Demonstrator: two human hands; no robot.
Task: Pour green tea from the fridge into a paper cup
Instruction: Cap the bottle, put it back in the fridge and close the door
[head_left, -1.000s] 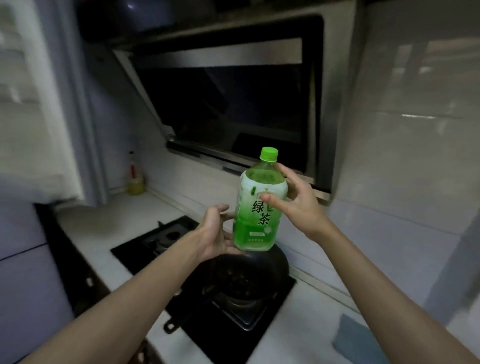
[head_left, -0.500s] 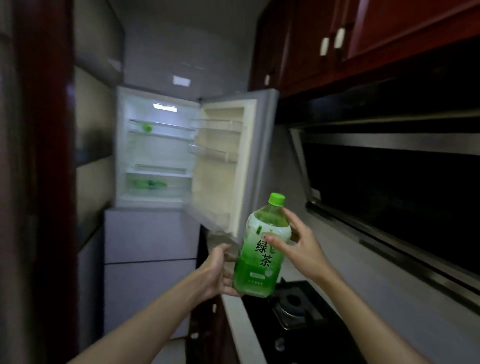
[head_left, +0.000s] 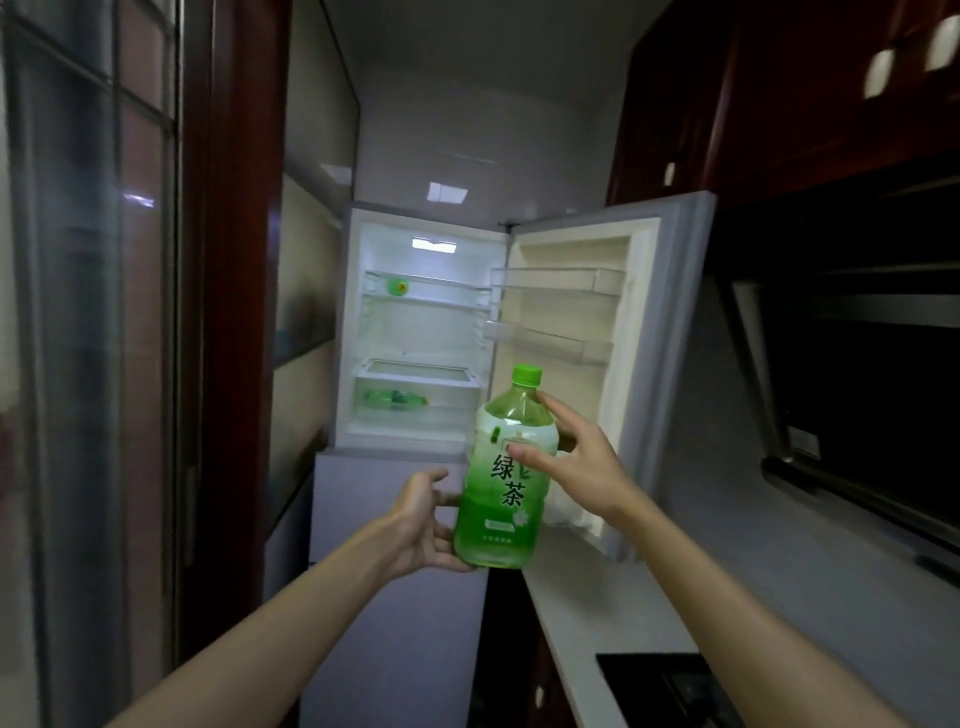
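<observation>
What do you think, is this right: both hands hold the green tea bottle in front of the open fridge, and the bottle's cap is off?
Not quite. The head view shows the green cap on the bottle, not off. The rest holds: the left hand and the right hand both hold the bottle in front of the open fridge.

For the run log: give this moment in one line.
green tea bottle upright, capped | left hand holds base | right hand holds label | fridge door open | paper cup unseen
</observation>
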